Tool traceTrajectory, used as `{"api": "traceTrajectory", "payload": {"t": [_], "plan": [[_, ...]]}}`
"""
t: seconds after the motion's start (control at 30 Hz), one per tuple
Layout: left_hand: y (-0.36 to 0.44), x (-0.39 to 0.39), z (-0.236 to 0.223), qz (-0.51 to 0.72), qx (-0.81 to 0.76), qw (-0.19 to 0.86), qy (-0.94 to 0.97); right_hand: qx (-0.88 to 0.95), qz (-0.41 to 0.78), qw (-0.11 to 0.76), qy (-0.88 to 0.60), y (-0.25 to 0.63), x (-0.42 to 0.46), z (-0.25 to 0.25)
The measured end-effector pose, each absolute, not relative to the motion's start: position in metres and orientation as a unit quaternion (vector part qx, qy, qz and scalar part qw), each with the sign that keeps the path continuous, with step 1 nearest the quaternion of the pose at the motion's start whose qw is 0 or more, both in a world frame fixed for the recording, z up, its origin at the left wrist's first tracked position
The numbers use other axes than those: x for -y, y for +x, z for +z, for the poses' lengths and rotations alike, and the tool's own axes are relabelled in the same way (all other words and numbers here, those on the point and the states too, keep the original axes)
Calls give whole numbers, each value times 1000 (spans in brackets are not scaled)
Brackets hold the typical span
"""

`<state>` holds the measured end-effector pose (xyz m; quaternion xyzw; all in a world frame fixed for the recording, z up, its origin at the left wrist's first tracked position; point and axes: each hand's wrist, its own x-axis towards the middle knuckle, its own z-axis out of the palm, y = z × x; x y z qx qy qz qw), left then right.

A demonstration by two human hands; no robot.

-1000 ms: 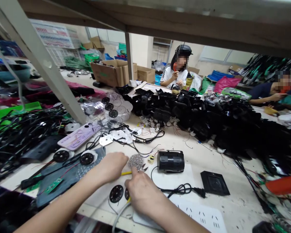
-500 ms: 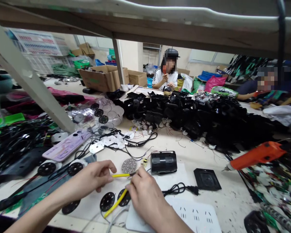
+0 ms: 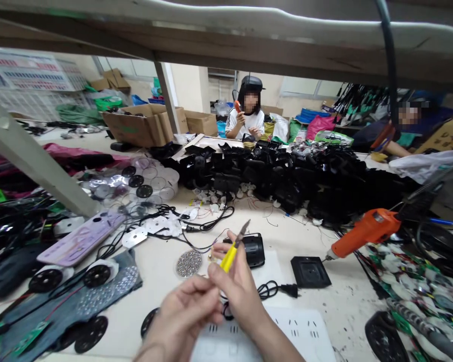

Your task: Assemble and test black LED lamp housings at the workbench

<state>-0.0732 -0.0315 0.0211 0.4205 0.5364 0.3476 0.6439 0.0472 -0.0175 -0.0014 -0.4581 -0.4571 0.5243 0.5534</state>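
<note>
1. Workbench (image 3: pixel 279 239), cream-topped: above it we count one pair of yellow-handled cutters (image 3: pixel 229 258), tip raised.
2. Our right hand (image 3: pixel 245 291) is clamped around the cutters; our left hand (image 3: pixel 184 314), fingers curled, is just beside it. We cannot tell whether the left holds anything.
3. Nearby we count one dish of small metal parts (image 3: pixel 189 263), one black housing (image 3: pixel 255 250), partly covered, and one square black plate (image 3: pixel 311 272).
4. Farther out: one orange power screwdriver (image 3: pixel 366 233), one lilac phone (image 3: pixel 81 237).
5. Compared with half a second ago, the cutters' spread handles have come together and their tip points upward.
</note>
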Motion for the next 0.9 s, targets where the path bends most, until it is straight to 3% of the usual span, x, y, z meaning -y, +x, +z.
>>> {"api": "traceTrajectory", "payload": {"t": [0.1,0.2,0.3,0.5,0.67,0.9], "plan": [[-55,31,19,336,-475,664,471,357,626,546,-428,60,24,7],[-61,0,23,332,-507,555,569,294,631,554,-456,89,27,16],[-69,-45,12,325,-512,444,659,348,549,508,-566,124,27,22],[-50,-88,-17,182,-418,510,729,587,310,279,-694,161,31,13],[-34,-64,-7,248,-409,303,824,614,199,201,-737,158,48,3],[-25,-34,-11,303,-361,76,879,615,115,208,-752,148,59,-1]]}}
